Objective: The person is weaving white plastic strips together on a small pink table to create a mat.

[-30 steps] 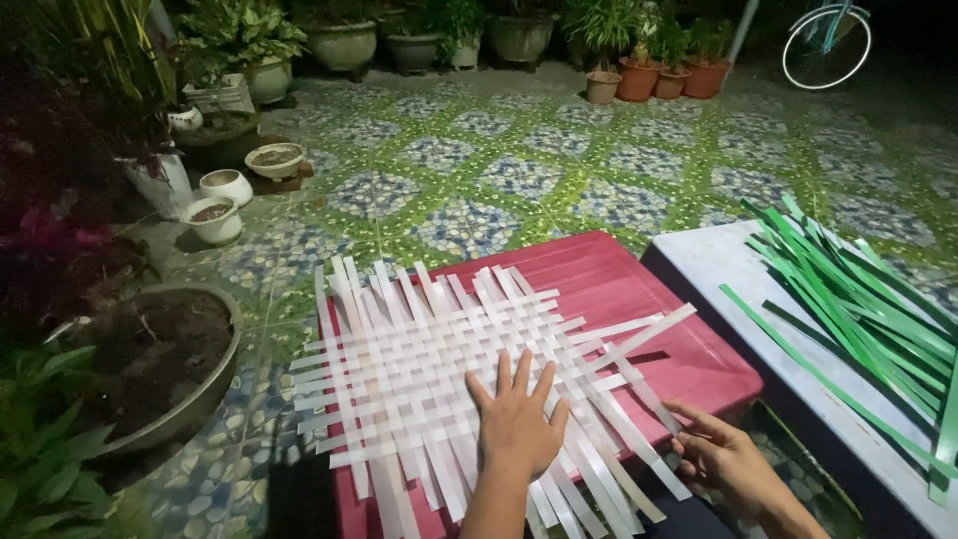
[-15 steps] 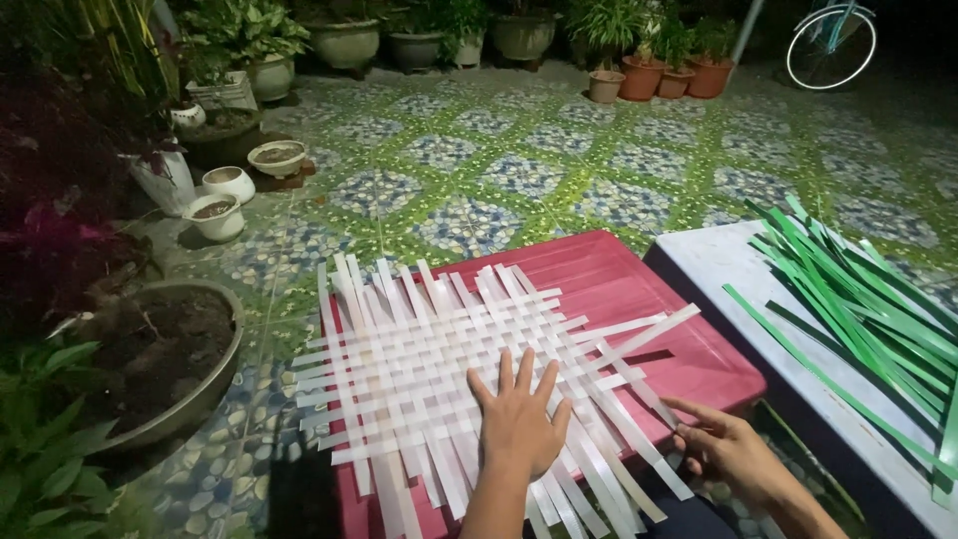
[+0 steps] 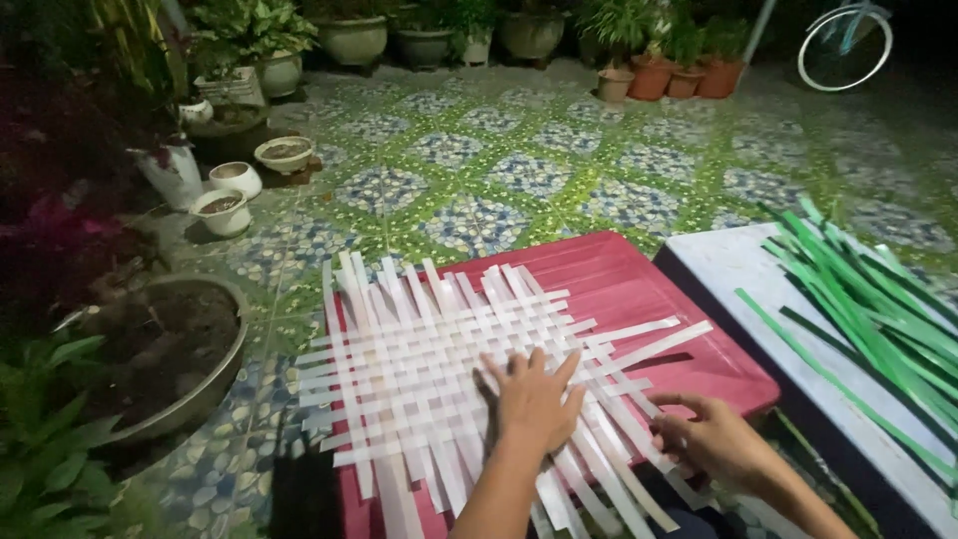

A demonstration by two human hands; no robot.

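Outside on a tiled patio (image 3: 519, 180), one red table (image 3: 639, 289) holds one white woven mat (image 3: 439, 369). Left hand (image 3: 534, 399) presses flat on it, fingers spread; right hand (image 3: 714, 439) pinches one strip (image 3: 624, 399) at the edge.

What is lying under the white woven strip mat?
A red plastic tabletop lies under the white woven strip mat. The left hand presses flat on top; the tabletop's middle is covered.

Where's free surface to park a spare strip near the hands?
Free: the red tabletop between the woven white mat and its far right edge, and the white bench left of the green strips. Crowded: under the left hand, flat on the mat, and around the right hand among loose strip ends.
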